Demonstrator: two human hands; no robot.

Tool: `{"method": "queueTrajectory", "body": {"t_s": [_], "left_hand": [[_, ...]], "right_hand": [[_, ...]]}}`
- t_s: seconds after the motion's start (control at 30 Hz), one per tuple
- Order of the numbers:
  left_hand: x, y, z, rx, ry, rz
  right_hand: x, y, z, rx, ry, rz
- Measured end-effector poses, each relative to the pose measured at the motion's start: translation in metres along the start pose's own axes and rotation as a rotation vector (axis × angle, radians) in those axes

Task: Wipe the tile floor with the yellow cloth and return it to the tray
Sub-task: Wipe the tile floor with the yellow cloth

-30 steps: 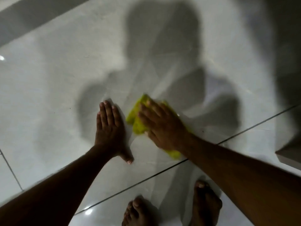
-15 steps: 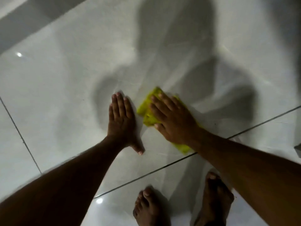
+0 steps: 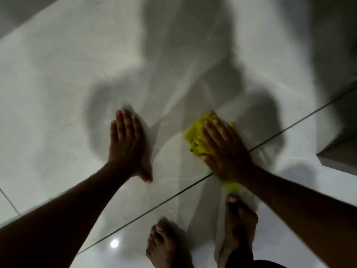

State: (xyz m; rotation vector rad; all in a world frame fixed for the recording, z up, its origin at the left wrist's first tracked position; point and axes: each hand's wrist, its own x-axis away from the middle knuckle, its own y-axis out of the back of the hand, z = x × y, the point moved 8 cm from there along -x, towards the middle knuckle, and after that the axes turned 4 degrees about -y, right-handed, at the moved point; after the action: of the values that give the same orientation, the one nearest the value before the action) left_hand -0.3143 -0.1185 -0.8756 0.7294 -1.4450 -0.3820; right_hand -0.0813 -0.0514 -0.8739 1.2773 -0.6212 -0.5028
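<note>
Person crouched over glossy tile floor. Right hand spread flat, pressing yellow cloth onto a grout line to wipe. Left hand flat w/ fingers together, prob. bracing body weight. Bare feet below. No tray visible.

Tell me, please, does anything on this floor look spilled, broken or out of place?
Nothing stands out. The yellow cloth lies bunched under the right hand, across a grout line, while the left hand rests flat on the tile floor. No spill or crack shows. The tray is not in view.
</note>
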Motion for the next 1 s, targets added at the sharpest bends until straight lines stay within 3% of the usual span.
{"method": "queueTrajectory", "body": {"t_s": [0.07, 0.23, 0.33, 0.37, 0.43, 0.5, 0.53, 0.57, 0.6, 0.67, 0.73, 0.77, 0.8, 0.83, 0.93, 1.0], "left_hand": [[-0.005, 0.005, -0.015, -0.047, -0.04, 0.004], [-0.012, 0.003, -0.02, -0.062, -0.048, -0.007], [-0.007, 0.002, -0.01, -0.035, -0.005, -0.012], [-0.003, 0.004, -0.005, -0.004, 0.035, -0.015], [0.007, 0.001, 0.007, 0.059, 0.091, -0.023], [0.015, -0.005, 0.015, 0.106, 0.093, -0.032], [0.016, -0.006, 0.016, 0.124, 0.089, -0.039], [0.016, -0.007, 0.016, 0.135, 0.08, -0.048], [0.015, -0.007, 0.015, 0.137, 0.068, -0.057], [0.014, -0.006, 0.015, 0.136, 0.045, -0.068], [0.015, -0.005, 0.015, 0.147, 0.029, -0.086], [0.016, -0.006, 0.016, 0.157, 0.023, -0.104], [0.016, -0.008, 0.017, 0.165, 0.021, -0.122], [0.017, -0.01, 0.019, 0.172, 0.026, -0.13], [0.027, -0.021, 0.033, 0.208, 0.097, -0.123], [0.035, -0.029, 0.043, 0.258, 0.135, -0.107]], "right_hand": [[-0.005, 0.0, -0.03, 0.027, 0.003, -0.005], [-0.077, 0.017, -0.081, 0.044, -0.435, -0.153], [-0.036, 0.006, -0.047, -0.056, -0.663, -0.186], [-0.014, -0.001, -0.02, -0.085, -0.612, -0.139], [0.021, -0.012, 0.042, -0.1, -0.132, 0.018], [0.03, -0.012, 0.034, -0.028, 0.41, 0.083], [0.02, -0.01, 0.01, 0.003, 0.494, 0.096], [0.005, -0.007, -0.016, 0.029, 0.454, 0.085], [-0.011, -0.005, -0.043, 0.048, 0.29, 0.054], [-0.025, 0.004, -0.076, 0.074, -0.249, -0.079], [-0.025, 0.01, -0.06, -0.007, -0.751, -0.213], [-0.033, 0.011, -0.035, -0.058, -0.89, -0.251], [-0.049, 0.011, -0.005, -0.131, -0.903, -0.252], [-0.068, 0.006, 0.03, -0.181, -0.758, -0.228], [-0.07, -0.014, 0.126, -0.13, 0.079, -0.047], [-0.046, -0.016, 0.103, -0.025, 0.489, 0.028]]}}
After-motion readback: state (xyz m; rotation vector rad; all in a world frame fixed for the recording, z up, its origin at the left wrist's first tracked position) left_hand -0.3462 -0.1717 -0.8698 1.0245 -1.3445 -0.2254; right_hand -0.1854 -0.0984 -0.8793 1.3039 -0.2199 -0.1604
